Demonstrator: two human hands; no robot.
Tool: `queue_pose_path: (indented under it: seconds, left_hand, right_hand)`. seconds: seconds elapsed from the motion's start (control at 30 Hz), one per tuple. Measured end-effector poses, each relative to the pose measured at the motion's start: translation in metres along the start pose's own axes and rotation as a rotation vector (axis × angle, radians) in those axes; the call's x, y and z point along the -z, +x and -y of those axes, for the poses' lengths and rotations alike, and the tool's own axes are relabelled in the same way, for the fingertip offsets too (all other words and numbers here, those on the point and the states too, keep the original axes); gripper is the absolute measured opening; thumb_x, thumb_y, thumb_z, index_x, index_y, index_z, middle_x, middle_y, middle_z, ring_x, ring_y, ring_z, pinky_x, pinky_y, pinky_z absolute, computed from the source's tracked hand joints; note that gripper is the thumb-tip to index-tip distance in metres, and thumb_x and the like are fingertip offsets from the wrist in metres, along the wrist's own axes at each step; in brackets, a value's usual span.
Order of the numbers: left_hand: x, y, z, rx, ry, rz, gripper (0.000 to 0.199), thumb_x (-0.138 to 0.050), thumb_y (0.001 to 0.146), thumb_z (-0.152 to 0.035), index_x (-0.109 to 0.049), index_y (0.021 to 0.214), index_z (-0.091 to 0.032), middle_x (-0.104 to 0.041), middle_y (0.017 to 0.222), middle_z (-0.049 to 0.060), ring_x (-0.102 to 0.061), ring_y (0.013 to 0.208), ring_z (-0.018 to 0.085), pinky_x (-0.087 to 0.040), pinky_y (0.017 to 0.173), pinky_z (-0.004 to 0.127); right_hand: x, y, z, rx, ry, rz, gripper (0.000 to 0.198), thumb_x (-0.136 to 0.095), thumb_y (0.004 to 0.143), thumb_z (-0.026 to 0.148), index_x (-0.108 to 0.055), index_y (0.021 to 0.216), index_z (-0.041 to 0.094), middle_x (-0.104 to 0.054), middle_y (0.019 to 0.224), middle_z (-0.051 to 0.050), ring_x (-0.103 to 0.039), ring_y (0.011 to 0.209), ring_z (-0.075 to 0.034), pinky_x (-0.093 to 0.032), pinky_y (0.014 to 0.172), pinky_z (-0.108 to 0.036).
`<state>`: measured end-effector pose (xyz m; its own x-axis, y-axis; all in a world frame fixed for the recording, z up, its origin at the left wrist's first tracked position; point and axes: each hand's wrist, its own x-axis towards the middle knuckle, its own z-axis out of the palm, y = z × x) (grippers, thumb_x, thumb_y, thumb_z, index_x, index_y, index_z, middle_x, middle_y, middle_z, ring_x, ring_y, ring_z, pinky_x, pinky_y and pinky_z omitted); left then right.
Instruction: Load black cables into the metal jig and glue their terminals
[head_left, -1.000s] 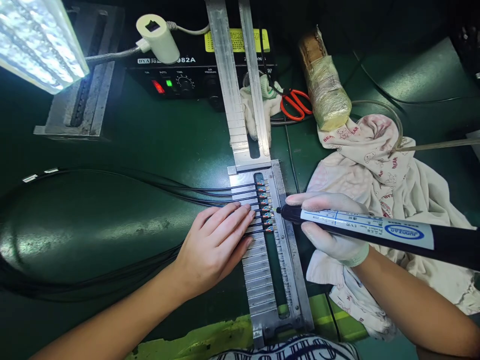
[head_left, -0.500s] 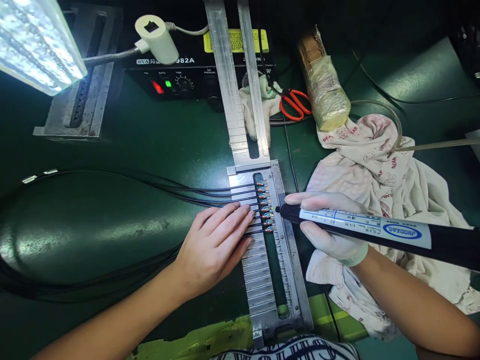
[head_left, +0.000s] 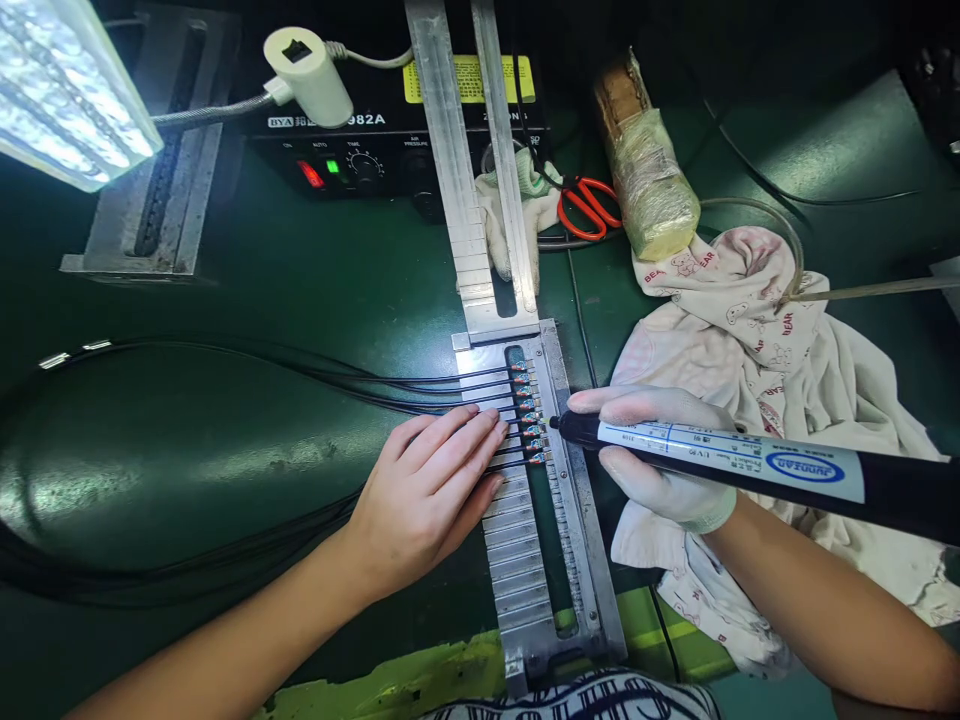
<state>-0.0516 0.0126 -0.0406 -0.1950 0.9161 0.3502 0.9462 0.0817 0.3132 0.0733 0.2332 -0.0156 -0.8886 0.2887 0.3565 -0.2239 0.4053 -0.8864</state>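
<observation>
My bare left hand [head_left: 431,485] lies with fingers stretched out over several black cables [head_left: 405,405], pressing them against a slotted metal fixture [head_left: 517,530]. The cable ends, with bare coloured wires and small connectors [head_left: 534,417], sit side by side across the fixture's slot. In a white glove, my right hand [head_left: 667,475] is closed around a black UV glue syringe [head_left: 750,462] with a blue-and-white label. Its tip points left, at the connector row near my left fingertips; whether it touches one cannot be made out.
A lamp [head_left: 71,95] shines from upper left. Behind the fixture stand a black control box [head_left: 330,160] and a long metal rail [head_left: 442,120]. Red-handled scissors [head_left: 589,208], a wrapped block [head_left: 652,190] and a crumpled printed cloth [head_left: 817,380] lie to the right.
The syringe tip has shifted very slightly down along the connector row, with my right hand still around it. My left hand stays in place on the cables.
</observation>
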Motion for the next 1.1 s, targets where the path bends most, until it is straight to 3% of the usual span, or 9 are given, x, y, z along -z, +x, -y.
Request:
queue_pose_path:
  seconds: [0.93, 1.1]
  left_hand:
    - [-0.0001, 0.0011, -0.0005, -0.005, -0.006, -0.008, 0.041, -0.066, 0.090, -0.014, -0.056, 0.128, -0.004, -0.065, 0.127, 0.016, -0.059, 0.119, 0.030, -0.047, 0.094, 0.043]
    - [-0.0008, -0.0005, -0.0003, -0.006, -0.001, -0.014, 0.041, -0.067, 0.090, -0.015, -0.056, 0.128, -0.004, -0.065, 0.127, 0.016, -0.059, 0.119, 0.030, -0.047, 0.094, 0.043]
  right_hand:
    - [-0.0012, -0.0036, -0.0029, -0.007, 0.024, -0.024, 0.024, -0.068, 0.077, 0.006, -0.064, 0.097, 0.018, -0.073, 0.103, -0.007, -0.072, 0.096, -0.018, -0.062, 0.087, -0.025]
    - [0.0043, -0.0040, -0.0037, 0.069, 0.101, 0.012, 0.030, -0.068, 0.077, 0.005, -0.064, 0.104, 0.016, -0.072, 0.107, -0.011, -0.071, 0.099, -0.021, -0.061, 0.089, -0.030]
